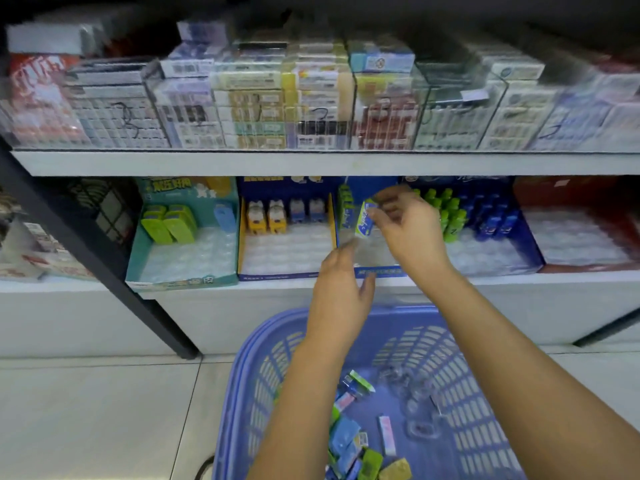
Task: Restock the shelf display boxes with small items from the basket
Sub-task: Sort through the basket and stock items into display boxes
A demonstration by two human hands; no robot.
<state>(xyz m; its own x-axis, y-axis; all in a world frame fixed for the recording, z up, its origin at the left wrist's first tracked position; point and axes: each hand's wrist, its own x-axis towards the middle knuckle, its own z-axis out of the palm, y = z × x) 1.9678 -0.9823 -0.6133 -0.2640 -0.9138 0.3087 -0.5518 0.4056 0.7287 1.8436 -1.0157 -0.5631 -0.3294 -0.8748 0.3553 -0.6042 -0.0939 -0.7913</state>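
- Blue slatted basket [485, 410] sits on the floor below the shelving, closest to the viewer. Both forearms reach over it.
- Loose small items [349, 441], in blue, green and pink wrappers, lie heaped in its left half.
- Left hand [341, 292] is raised in front of the lip of the blue display box [377, 271]. Its fingers are loosely extended and hold nothing. Blur hides whether the fingertips touch the box.
- Right hand [405, 226] is further in, above the same box. Its thumb and fingers are curled and pinch a green, white and blue packet [365, 220], held roughly upright and slightly tilted over the box's clear tray.
- Beside it on the lower shelf [519, 282] stand a box of yellow and blue figures [287, 271] to the left, then a teal box [180, 278]. To the right is a box with green and blue bottles [450, 216].
- Upper shelf [311, 162] carries stacked packs behind clear dividers.
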